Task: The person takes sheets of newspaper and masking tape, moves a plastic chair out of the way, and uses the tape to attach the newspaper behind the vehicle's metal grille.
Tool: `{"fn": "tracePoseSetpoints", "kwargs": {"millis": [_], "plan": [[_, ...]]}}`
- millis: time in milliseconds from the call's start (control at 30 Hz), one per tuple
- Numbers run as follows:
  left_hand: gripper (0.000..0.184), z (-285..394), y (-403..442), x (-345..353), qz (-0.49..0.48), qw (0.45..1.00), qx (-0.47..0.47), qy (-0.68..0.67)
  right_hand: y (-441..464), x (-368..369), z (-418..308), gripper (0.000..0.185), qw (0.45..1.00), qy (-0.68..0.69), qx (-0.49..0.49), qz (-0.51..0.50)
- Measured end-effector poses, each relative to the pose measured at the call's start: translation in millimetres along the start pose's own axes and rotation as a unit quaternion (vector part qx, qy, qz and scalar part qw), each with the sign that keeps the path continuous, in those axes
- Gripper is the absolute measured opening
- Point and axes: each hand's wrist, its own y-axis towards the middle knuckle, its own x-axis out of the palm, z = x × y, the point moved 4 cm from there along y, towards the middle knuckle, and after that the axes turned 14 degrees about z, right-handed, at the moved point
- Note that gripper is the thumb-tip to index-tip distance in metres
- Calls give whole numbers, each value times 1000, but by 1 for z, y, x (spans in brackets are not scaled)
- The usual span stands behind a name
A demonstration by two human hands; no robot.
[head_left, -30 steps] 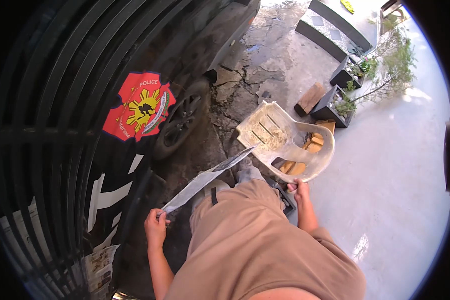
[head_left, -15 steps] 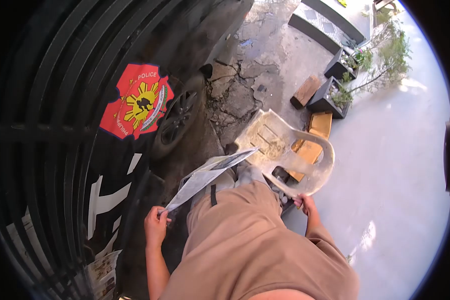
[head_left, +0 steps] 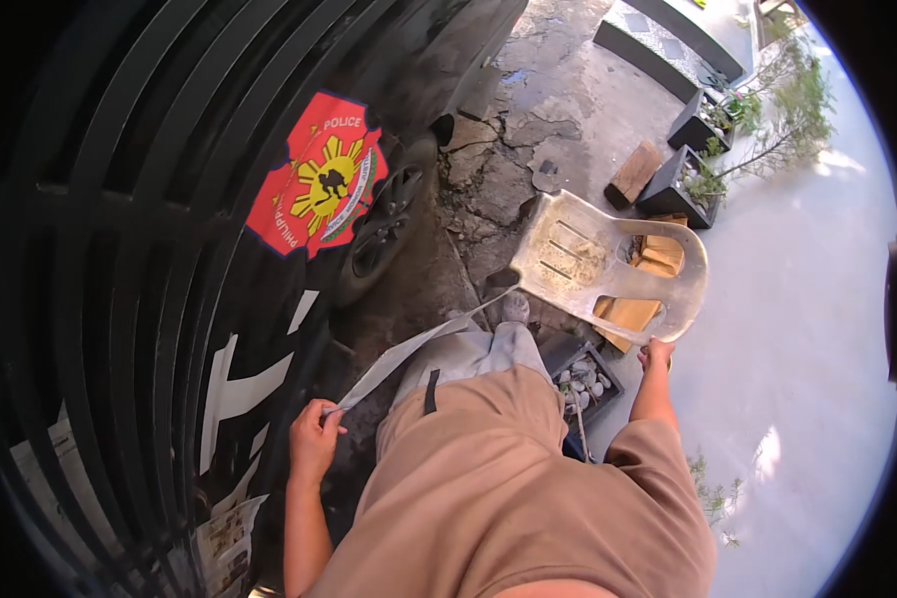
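My left hand (head_left: 317, 436) is closed in a pinch on one end of a thin grey-white sheet (head_left: 399, 352). Seen nearly edge-on, the sheet slants up from my fingers toward the near corner of the chair's seat; whether it touches the chair I cannot tell. A dirty white plastic chair (head_left: 565, 251) is in front of me, brownish grime on its slotted seat. My right hand (head_left: 655, 354) grips the edge of the chair's backrest, its fingers partly hidden.
Dark vertical bars (head_left: 135, 299) and a black vehicle with a red police emblem (head_left: 319, 179) and a wheel (head_left: 387, 221) line the left. Planter boxes (head_left: 683, 187), a wooden block (head_left: 633, 174) and a box of pebbles (head_left: 583, 384) stand along the white wall (head_left: 797, 329). The concrete (head_left: 483, 174) is cracked.
The chair and my right hand have shifted right and up in view, uncovering the pebble box. The sheet now shows narrower. My left hand keeps its pinch, and the whole view has shifted.
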Motion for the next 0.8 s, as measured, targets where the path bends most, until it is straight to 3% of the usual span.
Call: {"fn": "tracePoseSetpoints", "kwargs": {"millis": [133, 300, 400, 533, 700, 800], "plan": [[8, -22, -6, -3, 2, 1000, -27, -5, -1, -15, -11, 42, 987, 140, 64, -39], [8, -41, -5, 9, -15, 999, -29, 7, 57, 18, 35, 50, 941, 266, 155, -140], [8, -40, -1, 23, -43, 998, -35, 22, 46, 17, 24, 44, 973, 179, 64, -131], [7, -30, 0, 39, -85, 995, -37, 34, -16, 7, -28, 35, 958, 152, -56, -237], [7, -9, 5, 53, -65, 997, -13, 39, -50, 5, -52, 37, 951, 165, -77, -250], [7, -3, 1, 62, -61, 997, -35, 21, -16, 27, -43, 34, 960, 138, -98, -225]]}}
